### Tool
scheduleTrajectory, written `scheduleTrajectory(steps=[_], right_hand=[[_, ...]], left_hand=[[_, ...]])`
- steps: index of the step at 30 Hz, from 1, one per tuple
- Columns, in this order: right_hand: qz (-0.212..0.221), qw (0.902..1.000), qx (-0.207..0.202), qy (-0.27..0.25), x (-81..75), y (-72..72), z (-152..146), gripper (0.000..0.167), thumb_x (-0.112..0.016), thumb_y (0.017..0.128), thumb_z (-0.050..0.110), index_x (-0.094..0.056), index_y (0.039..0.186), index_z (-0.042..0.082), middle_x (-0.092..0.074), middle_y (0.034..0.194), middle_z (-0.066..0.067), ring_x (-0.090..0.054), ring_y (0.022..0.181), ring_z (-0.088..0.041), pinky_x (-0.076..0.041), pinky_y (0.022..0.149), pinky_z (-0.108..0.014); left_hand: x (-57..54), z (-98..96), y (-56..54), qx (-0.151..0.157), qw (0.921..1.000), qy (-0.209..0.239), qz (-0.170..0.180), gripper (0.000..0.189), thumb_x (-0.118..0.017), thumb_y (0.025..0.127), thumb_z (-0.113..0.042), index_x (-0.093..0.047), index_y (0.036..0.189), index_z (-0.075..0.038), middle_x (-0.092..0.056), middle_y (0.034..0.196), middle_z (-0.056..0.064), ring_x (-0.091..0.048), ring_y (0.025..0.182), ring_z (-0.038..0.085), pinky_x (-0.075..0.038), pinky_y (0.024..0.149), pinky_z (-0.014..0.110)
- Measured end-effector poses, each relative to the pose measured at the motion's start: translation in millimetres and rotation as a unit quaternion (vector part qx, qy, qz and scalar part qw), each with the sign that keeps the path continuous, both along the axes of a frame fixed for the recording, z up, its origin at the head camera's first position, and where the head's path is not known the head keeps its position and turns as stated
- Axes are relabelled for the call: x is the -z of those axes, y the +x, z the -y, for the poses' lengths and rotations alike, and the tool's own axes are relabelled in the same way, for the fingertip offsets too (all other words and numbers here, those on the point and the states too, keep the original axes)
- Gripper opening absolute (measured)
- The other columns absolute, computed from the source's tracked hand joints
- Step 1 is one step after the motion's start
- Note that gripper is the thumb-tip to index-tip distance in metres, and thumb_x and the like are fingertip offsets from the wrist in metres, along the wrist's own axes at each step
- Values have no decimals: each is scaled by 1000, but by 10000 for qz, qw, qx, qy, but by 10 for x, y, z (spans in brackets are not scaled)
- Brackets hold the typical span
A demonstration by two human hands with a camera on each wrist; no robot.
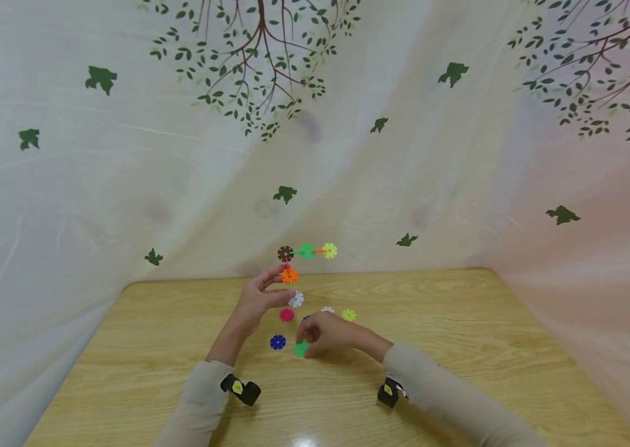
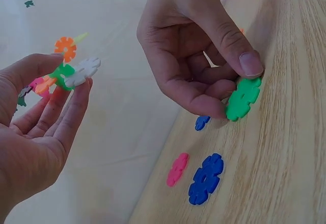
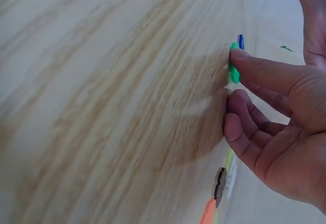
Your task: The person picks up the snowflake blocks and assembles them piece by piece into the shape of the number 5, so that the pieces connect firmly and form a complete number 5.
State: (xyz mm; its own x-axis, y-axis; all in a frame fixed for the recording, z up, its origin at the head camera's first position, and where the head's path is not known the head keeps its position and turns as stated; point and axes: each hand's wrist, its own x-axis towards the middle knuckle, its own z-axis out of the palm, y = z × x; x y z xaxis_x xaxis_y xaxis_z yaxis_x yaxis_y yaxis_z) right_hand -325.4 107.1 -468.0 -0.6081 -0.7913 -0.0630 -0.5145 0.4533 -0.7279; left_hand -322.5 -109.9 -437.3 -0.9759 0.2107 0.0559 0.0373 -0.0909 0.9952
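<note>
My left hand [image 1: 256, 301] holds a raised chain of joined plastic flower-shaped discs by its lower end. A white disc [image 1: 296, 299] is at that end, then an orange disc [image 1: 289, 276]. Higher up, a brown disc [image 1: 285, 254] leads sideways through a green one to a yellow disc [image 1: 330, 251]. Low over the table, my right hand [image 1: 328, 332] pinches a loose green disc [image 2: 244, 99] between thumb and finger. Near it lie a dark blue disc [image 1: 278, 342] and a pink disc [image 1: 287, 315]. Another blue disc [image 2: 202, 122] is partly hidden by the right hand.
On the wooden table [image 1: 432, 397], a yellow disc [image 1: 349, 315] and a partly covered white disc [image 1: 327, 310] lie beyond the right hand. The right wrist view also shows a dark brown disc [image 3: 220, 187] and an orange one [image 3: 208, 213]. A patterned curtain [image 1: 348, 186] hangs behind the table.
</note>
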Motion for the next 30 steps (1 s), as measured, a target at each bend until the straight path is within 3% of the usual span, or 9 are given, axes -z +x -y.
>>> scheduleTrajectory(steps=[7,13,21,25,30], right_hand=[[127,9997,150,-111,1,-23,7,21,-83,82,4,-69,98,6,-68,92,-5,-59,81,-8,-51,73,-18],[318,9981,409,-338,15,-78,-37,13,-76,86,0,-71,96,7,-71,90,-6,-61,78,-7,-53,72,-21],[165,9939,861,-669,-23,-185,-173,13,-71,92,5,-75,105,7,-73,91,-5,-61,79,-8,-54,68,-24],[138,9876,1143,-1067,-74,-242,-243,15,-70,95,10,-74,109,5,-72,95,-8,-61,80,-10,-56,68,-27],[234,9752,1520,-1589,-197,-264,-266,17,-68,98,12,-73,112,4,-71,96,-12,-64,83,-24,-60,74,-40]], left_hand=[[14,1,-7,56,9998,-34,-191,66,-73,91,-2,-47,151,-9,-55,134,14,-70,97,17,-61,84,25],[3,4,-4,38,9996,24,-275,64,-72,92,-2,-48,151,-11,-53,138,16,-70,100,19,-61,85,25],[-2,-12,-12,-37,9994,-34,-330,62,-72,92,-1,-49,149,-9,-54,139,18,-71,101,21,-61,84,25],[-2,-17,-9,-21,9994,-77,-351,63,-73,92,-2,-49,150,-9,-52,142,20,-70,103,23,-61,84,25],[10,-10,-13,19,9994,-68,-344,64,-73,92,-3,-48,151,-9,-50,142,24,-70,102,22,-61,84,25]])
